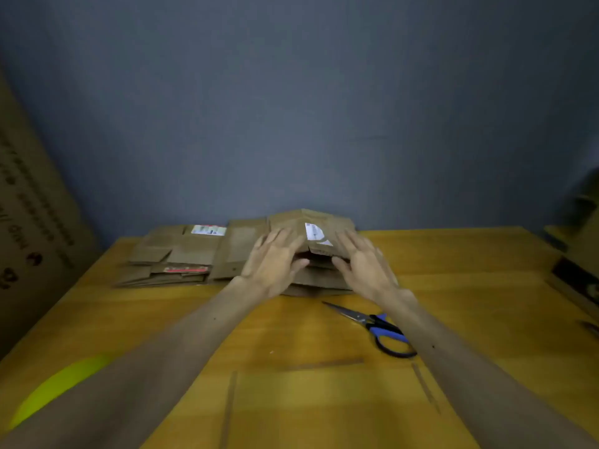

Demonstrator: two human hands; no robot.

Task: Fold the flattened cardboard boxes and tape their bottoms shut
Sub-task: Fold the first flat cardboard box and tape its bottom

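Starting nearest the camera, two bare forearms reach out over a wooden table [291, 400]. Scissors [376, 325] with blue handles lie closed just beside the right forearm, blades pointing toward the work.

Farther out, the left hand [270, 265] and right hand [364, 265] meet on one box [285, 222] at the table's far middle. On each hand the fingers are spread apart and laid fairly straight over the top panel. The thumbs turn inward at the near edge, where a dark gap shows between the layers, so each hand seems to pinch that panel. The box bulges upward at its middle, no longer flat, and carries a white label between the hands.

Left of it, touching or overlapping it, lies a stack [168, 254] of flattened boxes. A grey-blue wall [291, 108] closes the view behind.

The step in hand looks like opening the first box from flat into a tube, so the task is barely begun. Next, the box probably needs squaring up and turning so its bottom flaps can be folded in. No tape is in view, and it will have to be found before sealing.
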